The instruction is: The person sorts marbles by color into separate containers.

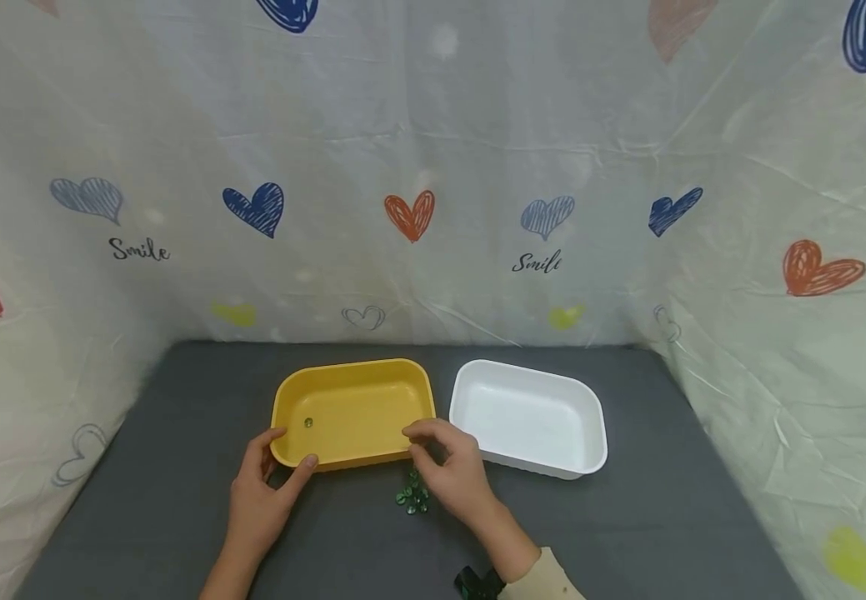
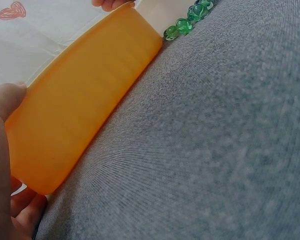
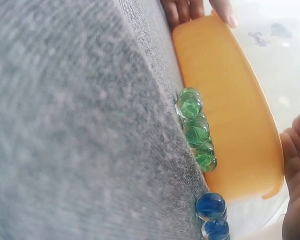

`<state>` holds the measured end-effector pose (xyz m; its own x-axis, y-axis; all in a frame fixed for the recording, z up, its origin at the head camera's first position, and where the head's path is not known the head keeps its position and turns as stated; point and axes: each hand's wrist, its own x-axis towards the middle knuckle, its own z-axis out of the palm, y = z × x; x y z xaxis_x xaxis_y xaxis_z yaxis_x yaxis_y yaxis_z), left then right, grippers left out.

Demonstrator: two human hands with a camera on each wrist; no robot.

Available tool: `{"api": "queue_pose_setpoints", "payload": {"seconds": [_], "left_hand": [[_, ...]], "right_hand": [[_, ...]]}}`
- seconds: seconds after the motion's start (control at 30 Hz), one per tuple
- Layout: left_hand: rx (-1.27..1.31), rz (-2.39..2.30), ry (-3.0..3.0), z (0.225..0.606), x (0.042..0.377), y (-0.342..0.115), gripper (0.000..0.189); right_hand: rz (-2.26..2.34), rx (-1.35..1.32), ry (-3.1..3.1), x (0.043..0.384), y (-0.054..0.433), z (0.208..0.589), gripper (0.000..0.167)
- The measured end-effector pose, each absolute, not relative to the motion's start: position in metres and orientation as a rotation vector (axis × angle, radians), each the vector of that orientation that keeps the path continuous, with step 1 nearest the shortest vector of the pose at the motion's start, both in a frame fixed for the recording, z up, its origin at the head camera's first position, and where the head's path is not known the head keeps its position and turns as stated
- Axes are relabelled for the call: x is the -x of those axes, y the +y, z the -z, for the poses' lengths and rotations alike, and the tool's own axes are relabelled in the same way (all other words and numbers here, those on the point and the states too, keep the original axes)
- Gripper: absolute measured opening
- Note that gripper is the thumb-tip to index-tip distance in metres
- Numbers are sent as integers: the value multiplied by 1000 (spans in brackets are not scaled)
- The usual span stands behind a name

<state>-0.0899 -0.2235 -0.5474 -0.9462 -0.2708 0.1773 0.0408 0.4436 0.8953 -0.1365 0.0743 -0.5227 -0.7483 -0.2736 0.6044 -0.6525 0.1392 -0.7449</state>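
Observation:
A yellow bin point(image 1: 357, 454) stands on the grey cloth. At its front left corner my left hand point(image 1: 260, 500) grips it, thumb at the front rim and fingers around the side. My right hand point(image 1: 457, 471) is at the bin's front right rim, thumb and index finger bent towards each other; whether anything is between them is too small to tell. Inside the bin lies one small marble point(image 1: 308, 422). Several green marbles point(image 1: 412, 493) sit in front of the bin beside my right hand. Blue marbles point(image 3: 210, 205) show near them in the right wrist view.
To the right of the yellow bin is a white bin point(image 1: 530, 408), with no contents visible. A curtain point(image 1: 402, 275) printed with hearts hangs behind and along both sides of the grey-covered table point(image 1: 628, 517). A black device point(image 1: 478, 583) is at my right wrist.

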Motion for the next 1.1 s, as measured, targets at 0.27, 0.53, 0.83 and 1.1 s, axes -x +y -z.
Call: {"api": "queue_pose_setpoints", "payload": {"seconds": [0.27, 0.53, 0.83, 1.1], "left_hand": [[-186, 1510, -2400, 548, 92, -224, 73], [-174, 1509, -2408, 547, 93, -225, 73], [-172, 1520, -2397, 548, 90, -223, 72], [-162, 1545, -2377, 547, 90, -223, 70]], "right_hand": [[-1831, -844, -2060, 131, 79, 521, 22], [-1822, -781, -2145, 119, 89, 527, 22], [-1690, -645, -2493, 108, 106, 540, 29], [-1629, -767, -2543, 108, 107, 547, 33]]}}
